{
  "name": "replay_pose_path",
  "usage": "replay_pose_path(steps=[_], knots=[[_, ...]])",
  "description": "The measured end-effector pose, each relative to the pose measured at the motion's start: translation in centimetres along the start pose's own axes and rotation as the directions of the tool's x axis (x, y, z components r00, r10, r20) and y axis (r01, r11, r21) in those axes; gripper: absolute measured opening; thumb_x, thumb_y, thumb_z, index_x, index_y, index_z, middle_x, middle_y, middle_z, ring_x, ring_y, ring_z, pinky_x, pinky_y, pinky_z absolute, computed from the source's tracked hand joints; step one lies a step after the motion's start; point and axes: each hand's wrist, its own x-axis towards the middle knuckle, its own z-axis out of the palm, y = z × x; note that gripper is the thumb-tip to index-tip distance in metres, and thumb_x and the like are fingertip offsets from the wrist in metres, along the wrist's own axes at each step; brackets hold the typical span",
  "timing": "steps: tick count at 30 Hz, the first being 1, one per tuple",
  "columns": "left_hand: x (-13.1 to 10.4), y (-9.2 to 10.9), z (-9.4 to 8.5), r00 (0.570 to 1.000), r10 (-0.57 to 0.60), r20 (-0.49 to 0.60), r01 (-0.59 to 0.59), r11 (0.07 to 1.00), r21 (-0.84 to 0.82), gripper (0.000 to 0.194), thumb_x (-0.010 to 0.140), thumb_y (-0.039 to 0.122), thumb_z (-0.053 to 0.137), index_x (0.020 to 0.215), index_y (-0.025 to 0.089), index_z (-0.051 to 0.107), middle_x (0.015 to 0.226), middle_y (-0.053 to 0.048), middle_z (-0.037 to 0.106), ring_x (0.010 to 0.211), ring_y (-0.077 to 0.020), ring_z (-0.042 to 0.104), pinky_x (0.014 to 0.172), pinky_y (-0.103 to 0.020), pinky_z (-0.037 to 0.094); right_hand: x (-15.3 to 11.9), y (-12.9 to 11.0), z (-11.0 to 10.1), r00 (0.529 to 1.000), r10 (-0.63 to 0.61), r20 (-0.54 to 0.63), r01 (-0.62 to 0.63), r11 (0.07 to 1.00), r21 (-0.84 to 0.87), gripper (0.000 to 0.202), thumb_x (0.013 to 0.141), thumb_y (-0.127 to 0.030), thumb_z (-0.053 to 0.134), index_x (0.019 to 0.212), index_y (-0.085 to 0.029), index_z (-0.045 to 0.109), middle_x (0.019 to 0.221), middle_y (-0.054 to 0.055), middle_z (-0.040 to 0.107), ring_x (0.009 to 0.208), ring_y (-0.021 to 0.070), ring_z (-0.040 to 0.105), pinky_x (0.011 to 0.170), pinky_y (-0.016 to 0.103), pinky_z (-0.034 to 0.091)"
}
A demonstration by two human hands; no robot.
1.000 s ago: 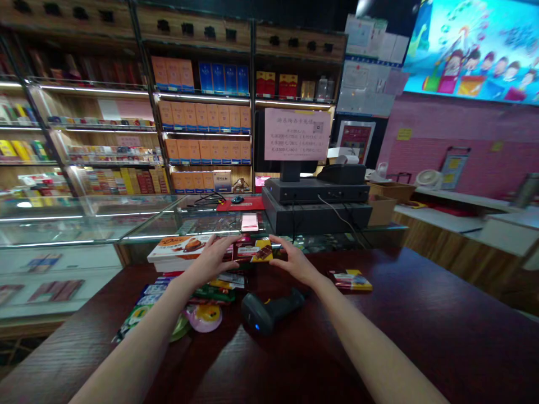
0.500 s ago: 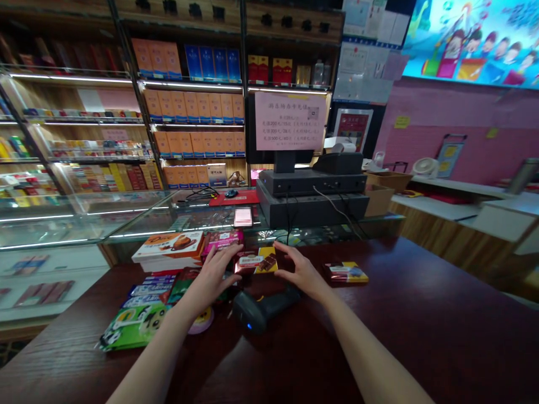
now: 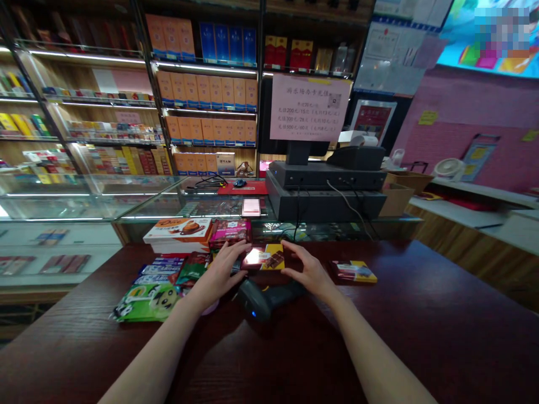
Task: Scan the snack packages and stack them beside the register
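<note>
A chocolate bar in a yellow and dark red wrapper lies across the middle of the counter, a bright glare on its left part. My left hand grips its left end, fingers along the far edge and thumb near the front corner. At the right end, the thumb and forefinger of my right hand pinch its corners. Just in front of the bar lies a black barcode scanner with a blue light. A second, similar chocolate bar rests to the right of my right hand.
To the left are a white and orange Dove box, a pink hazelnut pack, a green panda bag and several purple packs. Behind the dark wooden counter stand a glass case and a register with cables.
My view has turned slightly left and down. Both hands keep their places at the ends of the chocolate bar, and a glare now shows on its wrapper.
</note>
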Motion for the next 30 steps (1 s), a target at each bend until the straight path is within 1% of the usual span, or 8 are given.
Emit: replay_pose_path(steps=[5,9,13,17,22,25,27,30], knots=[[-0.1,0.0,0.1,1.0,-0.007,0.0,0.007,1.0,-0.019,0.06,0.091,0.021,0.056,0.147,0.029,0.033,0.153,-0.007,0.046,0.144,-0.022,0.039,0.124,-0.054,0.02,0.0,-0.1,0.0,1.0,0.014,-0.003,-0.014,1.0,0.012,0.068,0.084,-0.028,0.074,0.146,-0.033,0.046,0.146,0.005,0.054,0.135,0.0238,0.05,0.113,0.045,0.043],[-0.1,0.2,-0.2,1.0,-0.028,-0.006,0.027,0.999,-0.045,0.058,0.092,0.026,0.056,0.146,0.028,0.036,0.152,-0.006,0.047,0.142,-0.022,0.042,0.124,-0.052,0.023,0.0,-0.4,0.1,0.997,0.078,0.005,-0.078,0.995,0.064,0.064,0.083,-0.033,0.074,0.143,-0.032,0.049,0.144,0.006,0.057,0.13,0.0243,0.055,0.11,0.045,0.045],[0.0,0.5,-0.6,0.993,-0.108,-0.045,0.102,0.986,-0.131,0.044,0.096,0.035,0.05,0.139,0.027,0.047,0.144,-0.005,0.057,0.135,-0.021,0.051,0.119,-0.045,0.035,0.2,-1.0,0.4,0.979,0.2,0.028,-0.2,0.938,0.282,0.058,0.086,-0.04,0.071,0.139,-0.028,0.052,0.134,0.009,0.064,0.121,0.0233,0.062,0.102,0.042,0.051],[0.3,0.9,-0.6,0.973,-0.189,-0.13,0.163,0.968,-0.192,0.037,0.099,0.04,0.045,0.13,0.025,0.057,0.132,-0.005,0.065,0.123,-0.0198,0.061,0.106,-0.037,0.048,0.6,-1.9,0.8,0.949,0.314,0.034,-0.295,0.844,0.448,0.054,0.083,-0.047,0.071,0.131,-0.024,0.058,0.123,0.011,0.069,0.113,0.0234,0.066,0.093,0.039,0.056],[0.4,1.0,0.3,0.946,-0.266,-0.187,0.231,0.954,-0.19,0.032,0.097,0.041,0.047,0.123,0.027,0.062,0.117,-0.003,0.072,0.107,-0.0184,0.068,0.096,-0.033,0.053,1.0,-2.8,1.3,0.904,0.427,0.02,-0.382,0.786,0.487,0.051,0.086,-0.059,0.062,0.12,-0.021,0.063,0.103,0.008,0.073,0.096,0.0235,0.072,0.076,0.036,0.06],[0.3,0.9,0.8,0.933,-0.293,-0.209,0.264,0.952,-0.157,0.03,0.097,0.04,0.048,0.117,0.026,0.065,0.112,-0.003,0.074,0.102,-0.0194,0.07,0.092,-0.032,0.053,1.2,-3.0,1.6,0.875,0.484,0.022,-0.426,0.747,0.511,0.053,0.084,-0.064,0.06,0.112,-0.019,0.066,0.098,0.008,0.071,0.09,0.0241,0.073,0.07,0.034,0.059],[0.3,1.0,0.9,0.925,-0.312,-0.215,0.288,0.948,-0.136,0.03,0.097,0.04,0.047,0.115,0.025,0.065,0.109,-0.004,0.074,0.099,-0.0204,0.071,0.089,-0.032,0.053,1.2,-3.1,1.7,0.868,0.496,0.025,-0.435,0.735,0.519,0.053,0.084,-0.064,0.061,0.111,-0.019,0.066,0.1,0.009,0.071,0.088,0.0242,0.074,0.067,0.032,0.058],[0.3,1.2,0.6,0.91,-0.345,-0.23,0.319,0.937,-0.143,0.03,0.097,0.041,0.048,0.111,0.023,0.066,0.104,-0.004,0.075,0.093,-0.02,0.071,0.085,-0.03,0.053,1.1,-3.2,1.8,0.876,0.482,0.027,-0.428,0.748,0.507,0.051,0.086,-0.057,0.062,0.12,-0.019,0.062,0.098,0.009,0.071,0.089,0.0237,0.073,0.067,0.031,0.057]])
